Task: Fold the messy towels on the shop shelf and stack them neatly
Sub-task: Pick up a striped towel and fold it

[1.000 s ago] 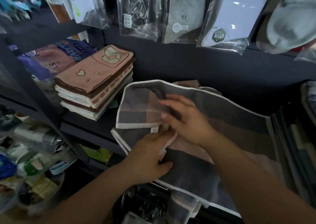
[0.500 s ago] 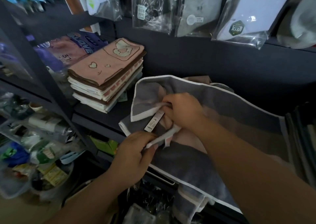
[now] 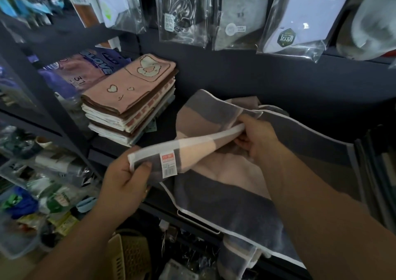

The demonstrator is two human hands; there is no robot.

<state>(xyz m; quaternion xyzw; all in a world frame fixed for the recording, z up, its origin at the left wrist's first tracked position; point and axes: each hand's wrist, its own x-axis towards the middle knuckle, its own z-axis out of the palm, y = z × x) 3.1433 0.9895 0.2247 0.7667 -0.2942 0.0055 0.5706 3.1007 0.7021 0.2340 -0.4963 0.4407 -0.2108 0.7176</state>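
- Your left hand (image 3: 126,177) has curled fingers (image 3: 141,168) pinching a corner of the grey towel (image 3: 225,202), by the tag (image 3: 168,165).
- Your right hand (image 3: 255,138) grips the same white edge with curled fingers.
- The grey towel lies on the shelf (image 3: 100,149) under your fingers, one end hanging off.
- The stack of folded towels (image 3: 128,100) sits left of your fingers.

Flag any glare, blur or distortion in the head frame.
Head view: glare spots on the hanging plastic packets; the shelf post leans, likely wide-angle distortion; left-edge goods are soft; print on the price tag is too blurred to read; the striped towel is evenly lit.
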